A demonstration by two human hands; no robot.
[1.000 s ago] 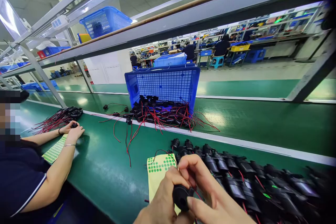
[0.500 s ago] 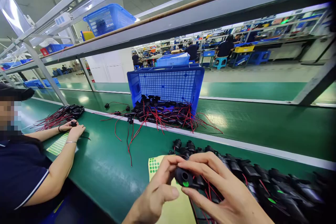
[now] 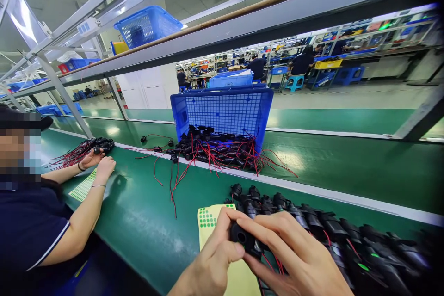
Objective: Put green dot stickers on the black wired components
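Observation:
Both my hands are closed on a small black motor (image 3: 238, 232), whose round end with a central hole faces me. My left hand (image 3: 218, 252) grips that end, its thumb lying at the lower rim of the face. My right hand (image 3: 294, 252) holds the body from the other side with fingers and thumb. Red wires trail below it. Under my hands lies a yellow sheet of green dot stickers (image 3: 207, 222), partly covered. To the right, several similar black motors (image 3: 333, 231) lie in a row, a few with a green dot.
A blue crate (image 3: 222, 111) lies tipped on its side beyond my hands, with wired motors (image 3: 215, 150) spilling from it. At left a co-worker (image 3: 38, 226) handles a motor beside another sticker sheet (image 3: 83, 188). A shelf rail (image 3: 243, 23) crosses above the green table (image 3: 145, 222).
The motor has turned slightly in my hands, and the green dot on its end is now hidden near my left thumb. The co-worker's hands have shifted a little.

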